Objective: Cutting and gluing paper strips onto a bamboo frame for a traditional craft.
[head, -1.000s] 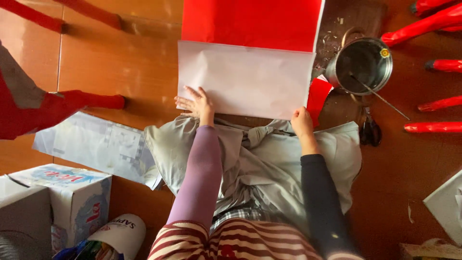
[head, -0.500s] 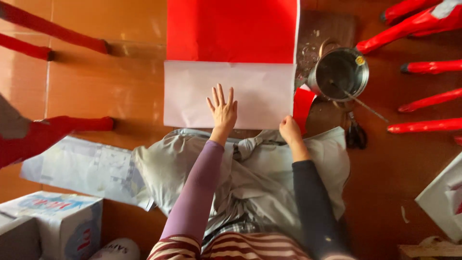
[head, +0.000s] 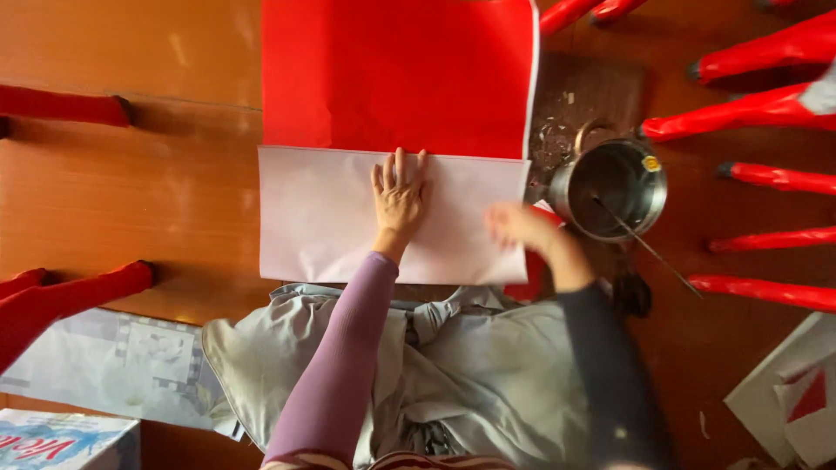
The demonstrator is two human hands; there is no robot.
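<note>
Left hand [head: 399, 196] slid up from the near edge of the folded white flap [head: 348, 218] to its top fold line against the red sheet [head: 392, 78], fingers closed up from spread, palm flat. Right hand [head: 521, 228] left the near edge, moved right toward the flap's right edge, motion-blurred. Paper sat closer to the person than before.

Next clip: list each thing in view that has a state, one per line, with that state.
red paper sheet: lying flat on the floor, its near part folded over, white underside up
white folded flap: flat, pressed down by the left hand
left hand: open, palm flat on the flap by the crease
right hand: blurred, at the flap's right edge
metal pot: upright, uncovered, a thin stick leaning inside
grey cloth: crumpled over the lap
</note>
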